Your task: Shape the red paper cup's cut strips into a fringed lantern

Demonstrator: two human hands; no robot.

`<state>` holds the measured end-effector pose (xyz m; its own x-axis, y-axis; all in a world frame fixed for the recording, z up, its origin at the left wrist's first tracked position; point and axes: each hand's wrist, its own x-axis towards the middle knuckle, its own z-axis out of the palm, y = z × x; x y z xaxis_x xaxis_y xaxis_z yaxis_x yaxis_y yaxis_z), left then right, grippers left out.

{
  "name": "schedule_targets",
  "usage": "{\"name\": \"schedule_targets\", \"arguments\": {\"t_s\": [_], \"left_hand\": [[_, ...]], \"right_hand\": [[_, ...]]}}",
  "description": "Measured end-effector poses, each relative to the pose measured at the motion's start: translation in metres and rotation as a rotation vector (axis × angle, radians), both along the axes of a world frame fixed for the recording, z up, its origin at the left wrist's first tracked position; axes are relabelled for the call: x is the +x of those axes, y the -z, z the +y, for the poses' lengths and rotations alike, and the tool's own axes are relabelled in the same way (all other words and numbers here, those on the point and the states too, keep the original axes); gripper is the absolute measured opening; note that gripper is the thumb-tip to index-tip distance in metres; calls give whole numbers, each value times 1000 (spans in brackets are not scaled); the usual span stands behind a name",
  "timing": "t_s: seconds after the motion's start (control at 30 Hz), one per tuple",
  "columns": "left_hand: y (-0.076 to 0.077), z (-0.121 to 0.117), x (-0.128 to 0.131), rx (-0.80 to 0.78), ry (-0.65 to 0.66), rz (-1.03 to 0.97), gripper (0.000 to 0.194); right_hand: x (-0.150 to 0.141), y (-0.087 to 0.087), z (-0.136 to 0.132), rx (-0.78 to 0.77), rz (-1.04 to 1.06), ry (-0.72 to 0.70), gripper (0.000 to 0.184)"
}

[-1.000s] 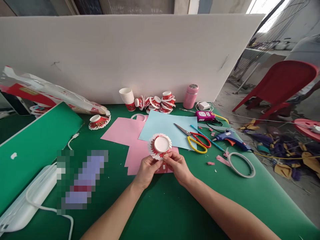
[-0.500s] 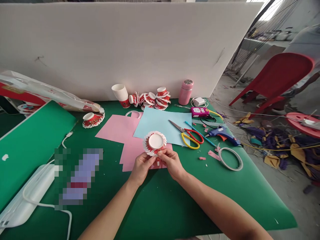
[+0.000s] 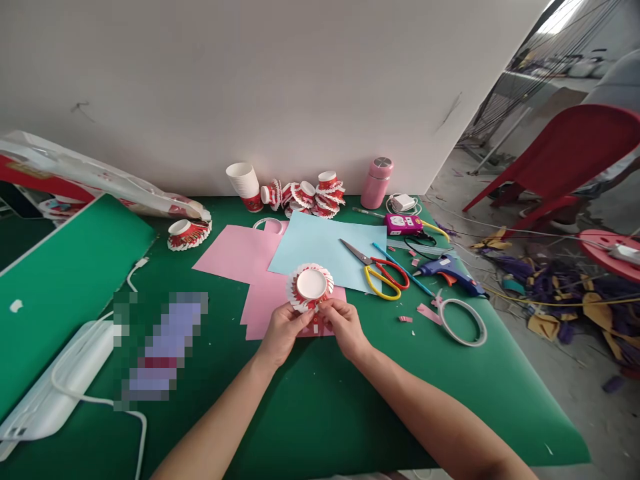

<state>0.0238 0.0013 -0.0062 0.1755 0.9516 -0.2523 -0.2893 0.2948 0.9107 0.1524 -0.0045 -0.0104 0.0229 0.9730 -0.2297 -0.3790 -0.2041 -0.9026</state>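
A red and white paper cup [image 3: 311,284], its side cut into strips folded into a ring around the white base, is held between both hands over the pink paper [image 3: 260,313]. My left hand [image 3: 281,332] pinches its near left edge. On the near right edge, my right hand [image 3: 344,325] grips a strip between thumb and fingers. Beyond the cup lies a light blue sheet [image 3: 325,241]. Scissors [image 3: 379,272] with red and yellow handles rest across that sheet's right edge. Similar cut cups [image 3: 327,195] are piled at the back, and one more cut cup [image 3: 189,235] sits at the left.
Stacked paper cups [image 3: 243,185] and a pink bottle [image 3: 377,183] stand by the white board. A blue glue gun [image 3: 453,273], a tape roll [image 3: 463,323] and a purple box [image 3: 403,224] are at the right. A white power strip [image 3: 63,380] lies left; a red chair [image 3: 575,160] stands beyond.
The view has shifted slightly. Both hands stay at the cup's near edge, with only small finger movement along its folded strips.
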Motion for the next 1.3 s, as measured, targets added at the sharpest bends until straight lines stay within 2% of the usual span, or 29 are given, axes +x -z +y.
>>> {"name": "schedule_targets", "arguments": {"t_s": [0.23, 0.5, 0.67, 0.87, 0.93, 1.03, 1.13, 1.3], "left_hand": [[-3, 3, 1, -12, 3, 1, 25], [-19, 12, -12, -102, -13, -229, 14], [-13, 15, -23, -132, -70, -349, 15], [-6, 14, -28, -167, -44, -431, 22], [-5, 14, -29, -181, -35, -462, 21], [-4, 15, -33, -191, -27, -492, 20], [-3, 15, -34, -208, -34, -505, 20], [-4, 13, -33, -219, -1, -517, 20]], "right_hand": [[3, 5, 0, 147, -147, -24, 30], [8, -6, -5, 324, -410, -1, 25], [9, -2, -4, 375, -457, 20, 23], [8, 0, -4, 495, -732, -54, 32], [7, 2, -3, 588, -818, -19, 27], [7, 5, -1, 771, -956, 93, 3], [6, 7, 1, 939, -1113, 131, 23], [0, 2, 6, 1083, -1271, 118, 33]]}}
